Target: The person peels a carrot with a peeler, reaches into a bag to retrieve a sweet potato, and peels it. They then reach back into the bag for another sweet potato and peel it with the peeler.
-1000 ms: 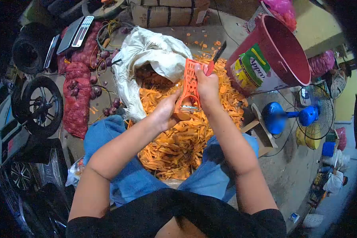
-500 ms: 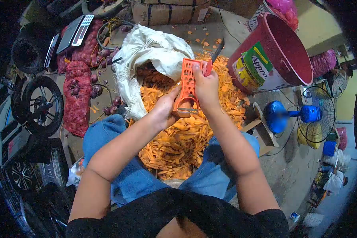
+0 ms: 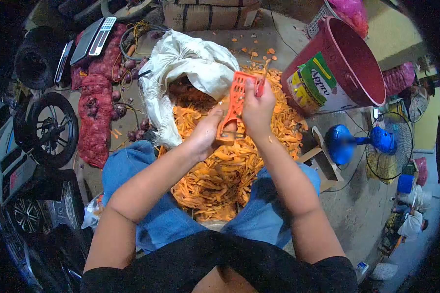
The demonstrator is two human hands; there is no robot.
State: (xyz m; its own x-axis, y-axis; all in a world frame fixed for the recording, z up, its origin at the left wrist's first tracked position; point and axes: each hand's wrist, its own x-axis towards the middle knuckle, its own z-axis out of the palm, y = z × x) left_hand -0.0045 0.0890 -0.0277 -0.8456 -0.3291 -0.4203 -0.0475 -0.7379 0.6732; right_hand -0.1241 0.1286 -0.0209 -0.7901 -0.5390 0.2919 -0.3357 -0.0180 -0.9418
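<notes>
While our left hand is gripping one carrot over the peels, our right hand is gripping one orange peeler and one red-handled tool. We are guessing the carrot is light, hard and maybe slippery, so we are choosing its sides for holding. We are counting one white sack, one red bucket, one fan; peels are lying too thick to count.

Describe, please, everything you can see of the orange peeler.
The orange peeler looks like plastic: a flat body with rows of holes, widening into a forked end crossed by a strip, probably the blade. It slants, holed end uppermost in the picture. The right hand grips it; the forked end seemingly touches the vegetable in the left hand.
</notes>
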